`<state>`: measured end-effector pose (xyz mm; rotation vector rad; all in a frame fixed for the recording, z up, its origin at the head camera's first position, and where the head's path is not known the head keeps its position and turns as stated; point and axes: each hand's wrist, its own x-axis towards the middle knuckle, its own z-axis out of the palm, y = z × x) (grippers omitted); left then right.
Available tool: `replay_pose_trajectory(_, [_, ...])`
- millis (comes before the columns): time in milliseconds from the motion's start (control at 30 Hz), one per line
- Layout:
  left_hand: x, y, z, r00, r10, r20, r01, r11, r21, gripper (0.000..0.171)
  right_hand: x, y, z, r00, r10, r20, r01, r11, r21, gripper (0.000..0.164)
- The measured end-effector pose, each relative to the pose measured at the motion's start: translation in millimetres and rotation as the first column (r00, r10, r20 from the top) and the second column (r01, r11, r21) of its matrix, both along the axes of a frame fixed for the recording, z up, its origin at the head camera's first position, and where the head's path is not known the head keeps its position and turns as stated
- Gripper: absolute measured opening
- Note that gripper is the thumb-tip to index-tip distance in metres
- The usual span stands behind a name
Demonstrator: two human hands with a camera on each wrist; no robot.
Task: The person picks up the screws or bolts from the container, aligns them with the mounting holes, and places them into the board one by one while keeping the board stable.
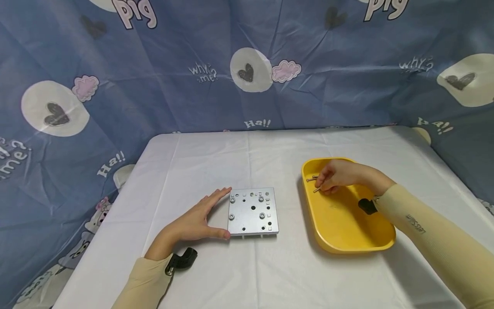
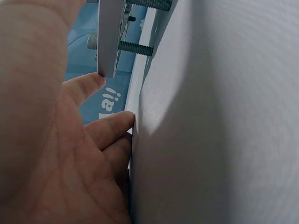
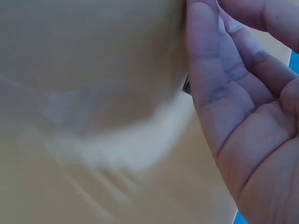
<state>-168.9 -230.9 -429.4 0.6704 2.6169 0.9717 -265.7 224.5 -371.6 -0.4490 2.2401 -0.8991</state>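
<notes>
A silver metal plate (image 1: 252,212) with holes and several socket-head screws (image 1: 262,216) sits on the white table. In the left wrist view the threaded shank (image 2: 135,48) of one screw sticks out beneath the plate's edge (image 2: 110,37). My left hand (image 1: 198,219) spans the plate's left side, index fingertip at the far corner, thumb at the near one. Inside the yellow tray (image 1: 320,227), my right hand (image 1: 335,175) has its fingers curled and pinches a small screw (image 1: 317,189). Its fingertips run out of the right wrist view, where a bit of ridged metal (image 3: 187,86) shows behind the fingers.
More small screws (image 1: 311,178) lie in the tray's far left corner, beside the right hand. The tray's raised rim (image 1: 353,251) surrounds that hand. A blue printed cloth (image 1: 216,98) hangs behind the white-covered table (image 1: 216,159).
</notes>
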Motion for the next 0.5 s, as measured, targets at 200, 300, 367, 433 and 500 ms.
replay_pose_trajectory(200, [-0.8,0.3,-0.2,1.000,-0.006,-0.009,0.006,1.000,-0.001,0.125,2.3,3.1,-1.2,1.000,0.021,0.002,-0.021,1.000,0.021,0.018])
replay_pose_trajectory(300, [-0.6,0.7,0.3,1.000,-0.003,-0.005,0.003,1.000,-0.001,0.125,3.2,3.7,-3.0,0.999,0.037,0.002,-0.037,0.999,0.024,0.017])
replay_pose_trajectory(367, [-0.4,1.1,0.9,1.000,-0.003,-0.003,0.003,1.000,-0.004,0.125,3.8,3.3,-3.8,0.999,0.034,0.002,-0.034,0.999,0.021,0.017])
replay_pose_trajectory(433, [-0.3,1.6,1.2,1.000,0.000,-0.001,0.000,1.000,-0.008,0.125,4.0,3.5,-4.5,0.999,0.035,-0.003,-0.035,0.999,0.022,0.018])
replay_pose_trajectory(500, [-0.5,1.8,1.3,1.000,0.000,-0.002,0.000,1.000,-0.012,0.125,4.1,4.0,-5.4,0.999,0.035,-0.008,-0.035,0.999,0.025,0.018])
